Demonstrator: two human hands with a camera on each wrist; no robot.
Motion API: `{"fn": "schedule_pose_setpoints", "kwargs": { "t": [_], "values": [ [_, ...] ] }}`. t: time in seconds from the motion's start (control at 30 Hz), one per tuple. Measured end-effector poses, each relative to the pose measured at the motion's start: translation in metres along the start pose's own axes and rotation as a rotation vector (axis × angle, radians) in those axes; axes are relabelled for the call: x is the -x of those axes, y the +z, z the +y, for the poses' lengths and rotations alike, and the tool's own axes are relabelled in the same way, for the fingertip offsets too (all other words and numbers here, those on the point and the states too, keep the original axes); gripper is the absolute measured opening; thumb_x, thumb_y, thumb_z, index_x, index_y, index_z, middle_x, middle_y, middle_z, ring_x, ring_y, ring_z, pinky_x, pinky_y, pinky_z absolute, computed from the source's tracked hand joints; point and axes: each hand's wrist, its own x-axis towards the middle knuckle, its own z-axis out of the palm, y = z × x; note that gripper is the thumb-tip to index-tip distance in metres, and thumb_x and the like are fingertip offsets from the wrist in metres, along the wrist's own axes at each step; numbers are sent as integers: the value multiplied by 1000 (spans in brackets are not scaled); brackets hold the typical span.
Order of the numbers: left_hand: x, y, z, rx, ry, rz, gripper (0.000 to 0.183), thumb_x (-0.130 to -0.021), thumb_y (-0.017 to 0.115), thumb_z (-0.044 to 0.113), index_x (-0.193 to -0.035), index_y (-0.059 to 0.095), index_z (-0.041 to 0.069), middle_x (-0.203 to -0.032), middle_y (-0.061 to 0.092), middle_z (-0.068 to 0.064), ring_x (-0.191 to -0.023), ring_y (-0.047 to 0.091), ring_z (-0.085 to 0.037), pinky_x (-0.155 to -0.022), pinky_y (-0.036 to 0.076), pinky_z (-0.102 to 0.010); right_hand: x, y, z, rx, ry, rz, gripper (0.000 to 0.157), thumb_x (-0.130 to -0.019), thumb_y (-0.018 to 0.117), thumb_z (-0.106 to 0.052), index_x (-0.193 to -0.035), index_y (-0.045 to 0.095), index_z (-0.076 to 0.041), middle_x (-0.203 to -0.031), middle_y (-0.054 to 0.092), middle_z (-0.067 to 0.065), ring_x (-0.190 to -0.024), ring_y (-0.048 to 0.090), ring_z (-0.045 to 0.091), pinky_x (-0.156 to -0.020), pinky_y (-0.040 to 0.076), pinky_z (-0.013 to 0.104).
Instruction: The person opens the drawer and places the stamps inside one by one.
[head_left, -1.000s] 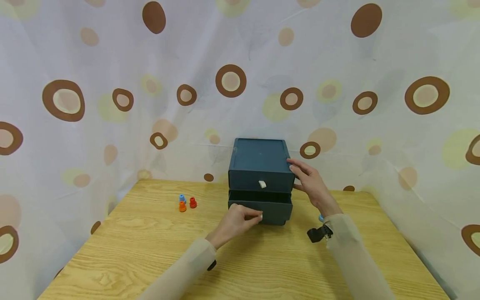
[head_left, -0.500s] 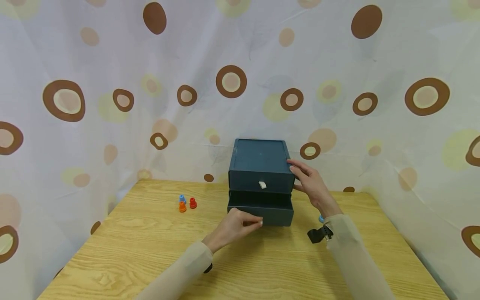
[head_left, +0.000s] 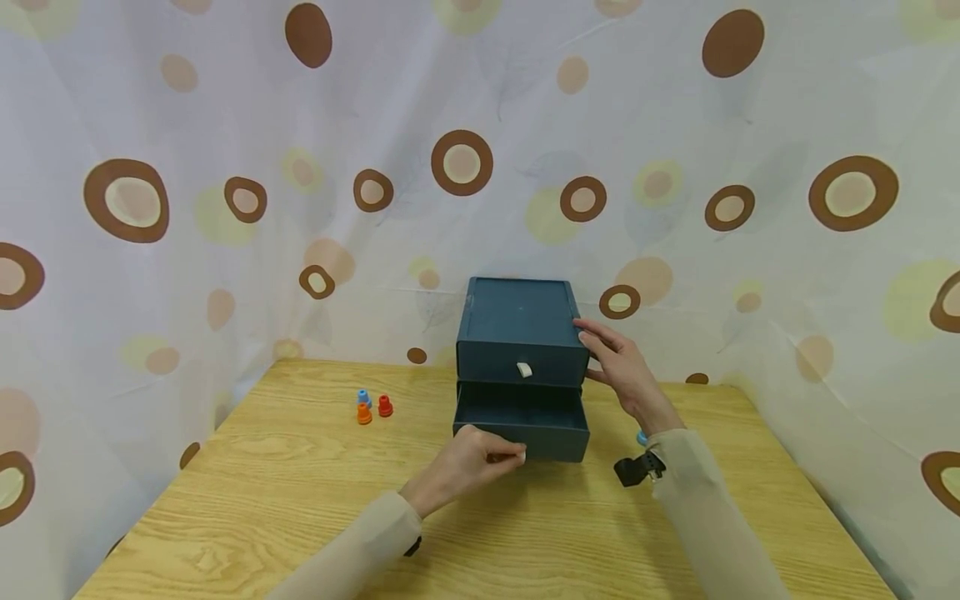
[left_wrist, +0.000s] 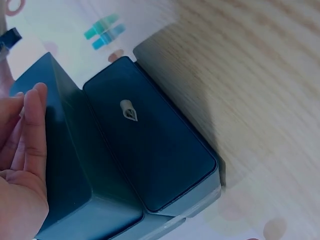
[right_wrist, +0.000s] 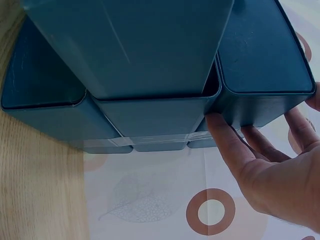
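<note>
A dark blue drawer unit (head_left: 517, 312) stands at the back of the wooden table. Its middle drawer (head_left: 558, 444) is pulled out, and no contents show in its dark interior. With thumb and fingers, my left hand (head_left: 461, 468) pinches the small white pull tab (head_left: 522, 455) on that drawer's front. My right hand (head_left: 628, 371) rests against the unit's right side near the top, its fingers extended on the side wall (right_wrist: 250, 112) in the right wrist view. Above is the closed top drawer with a white tab (head_left: 524, 369); the left wrist view shows the closed bottom drawer (left_wrist: 155, 150).
Left of the unit are small blue (head_left: 363, 398), orange (head_left: 363, 414) and red (head_left: 385, 407) cone-like pieces. A light blue piece (head_left: 641, 437) is partly hidden by my right wrist. A spotted curtain (head_left: 405, 100) hangs behind the table.
My left hand has drawn the middle drawer further out toward me, so more of its interior shows. The right hand has stayed in place on the unit.
</note>
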Motion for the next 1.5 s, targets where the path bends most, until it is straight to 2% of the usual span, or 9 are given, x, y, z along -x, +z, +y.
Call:
{"fn": "schedule_pose_setpoints", "kwargs": {
  "t": [0.4,0.73,1.07,1.27,1.5],
  "values": [
    [6,2,5,7,8,10,19,-92,70,14,-108,77,7,-101,76,-3,-71,60,10,-59,50,-9,1,0,-2,-6,-4,1,54,-104,46,-38,-152,38,-15,-162,23,12,-149,22,37,-110,35,60],
    [9,2,8,37,4,20,19,-91,70,13,-107,77,7,-100,76,-2,-68,58,9,-60,51,-11,1,0,-3,-6,-10,-4,54,-104,46,-39,-152,37,-15,-162,22,13,-149,22,37,-110,35,60],
    [10,4,7,25,39,39,18,-91,70,12,-107,77,7,-98,76,-2,-67,57,9,-58,50,-10,2,0,-2,-9,-8,-3,54,-104,46,-39,-152,37,-16,-162,22,12,-149,21,37,-110,35,60],
    [11,4,7,48,33,29,18,-92,69,12,-107,77,6,-98,76,-2,-66,57,9,-58,51,-11,1,-1,0,-18,-12,-8,54,-104,45,-38,-153,36,-16,-163,20,12,-150,19,37,-111,35,58],
    [13,1,7,53,54,45,17,-93,69,14,-106,76,7,-91,76,-1,-67,58,7,-62,52,-11,1,0,1,-19,-6,-2,55,-104,46,-40,-152,37,-17,-163,21,11,-150,20,36,-111,36,58]
  ]
}}
